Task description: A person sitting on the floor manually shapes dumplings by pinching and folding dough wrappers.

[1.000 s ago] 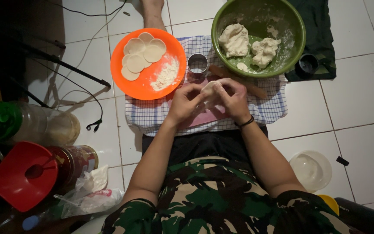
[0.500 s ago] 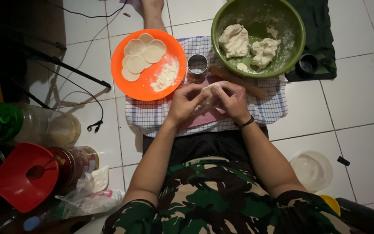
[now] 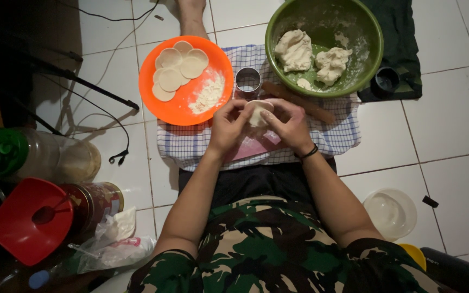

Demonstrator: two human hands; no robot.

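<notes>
Bottom of frame: camouflage shirt [image 3: 278,249], forearms reaching up. Mid-frame: left hand [image 3: 228,126] and right hand [image 3: 290,126] drawn together, fingertips of both pinching a small pale dough piece [image 3: 258,113] between them, above a checked cloth [image 3: 191,144] on the tiled floor. Just beyond: metal ring cutter [image 3: 248,81] and wooden rolling pin [image 3: 305,104]. Upper left: orange plate [image 3: 161,111] with dough discs [image 3: 179,68] and flour. Upper right: green bowl [image 3: 365,32] holding dough lumps.
</notes>
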